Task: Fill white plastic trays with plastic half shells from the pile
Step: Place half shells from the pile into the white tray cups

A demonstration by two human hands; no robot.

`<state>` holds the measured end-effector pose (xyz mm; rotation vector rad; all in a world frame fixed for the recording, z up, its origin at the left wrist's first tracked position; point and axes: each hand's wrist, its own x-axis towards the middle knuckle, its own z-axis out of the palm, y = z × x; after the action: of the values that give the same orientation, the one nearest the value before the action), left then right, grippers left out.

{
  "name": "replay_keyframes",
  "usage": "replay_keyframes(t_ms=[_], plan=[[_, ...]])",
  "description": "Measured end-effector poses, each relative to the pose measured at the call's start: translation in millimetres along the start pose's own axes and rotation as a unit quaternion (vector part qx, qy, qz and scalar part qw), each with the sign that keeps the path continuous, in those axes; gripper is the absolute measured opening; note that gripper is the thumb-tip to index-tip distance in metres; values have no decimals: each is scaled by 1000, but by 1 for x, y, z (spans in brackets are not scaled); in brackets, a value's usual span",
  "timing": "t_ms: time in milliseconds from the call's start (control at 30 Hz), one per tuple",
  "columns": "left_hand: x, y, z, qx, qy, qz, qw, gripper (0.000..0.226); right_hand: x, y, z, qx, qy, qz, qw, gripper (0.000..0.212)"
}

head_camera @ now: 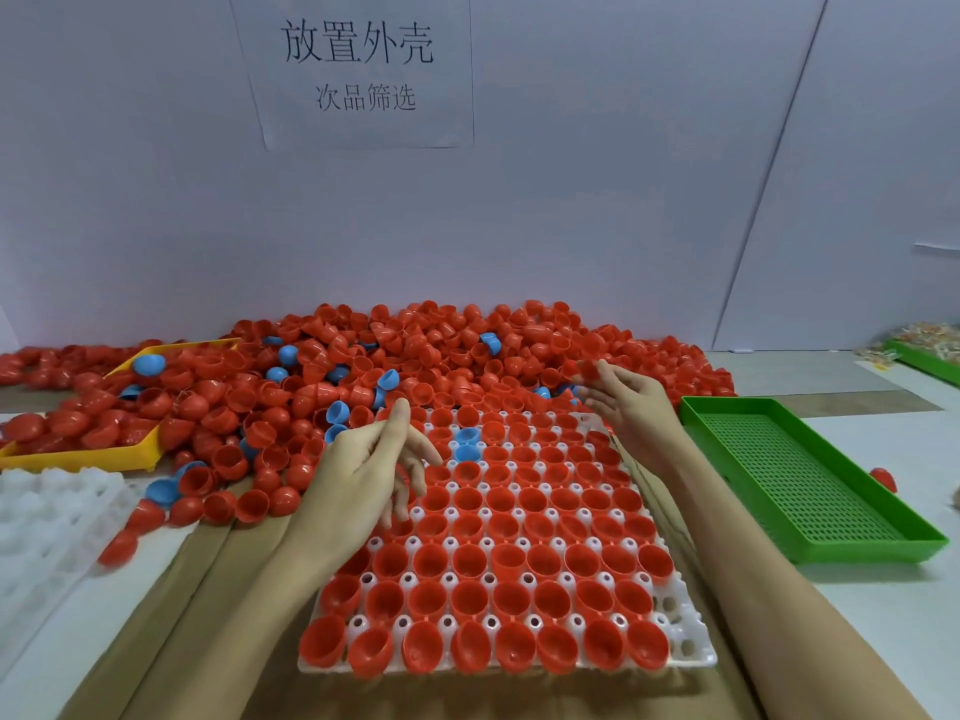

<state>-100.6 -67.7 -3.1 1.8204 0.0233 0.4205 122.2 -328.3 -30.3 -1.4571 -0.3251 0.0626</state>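
Observation:
A white plastic tray (693,644) lies in front of me, its cups holding several red half shells and two blue ones (466,443). Behind it a big pile of red and blue half shells (363,366) spreads along the wall. My left hand (358,480) hovers over the tray's left side with relaxed fingers pointing down, holding nothing that I can see. My right hand (631,402) is at the tray's far right corner by the pile and pinches a red half shell (586,368) in its fingertips.
A yellow tray (83,457) with shells sits at the left, partly under the pile. A second white tray (47,527) lies at the near left. A green perforated tray (810,485) stands on the right, with a stray red shell (884,479) beyond it.

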Motion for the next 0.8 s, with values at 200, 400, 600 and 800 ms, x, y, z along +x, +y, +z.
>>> replay_keyframes(t_ms=[200, 400, 600, 800], plan=[[-4, 0, 4, 81, 5, 86, 993, 12, -15, -29, -3, 181, -173, 73, 965, 40], [-12, 10, 17, 104, -24, 198, 974, 35, -41, -52, 21, 124, -372, 110, 913, 44], [-19, 15, 29, 30, -98, 159, 982, 55, -59, -59, 42, -8, -528, 140, 838, 53], [-22, 14, 30, 94, 51, 165, 980, 35, -62, -59, 55, -111, -402, 38, 908, 25]])
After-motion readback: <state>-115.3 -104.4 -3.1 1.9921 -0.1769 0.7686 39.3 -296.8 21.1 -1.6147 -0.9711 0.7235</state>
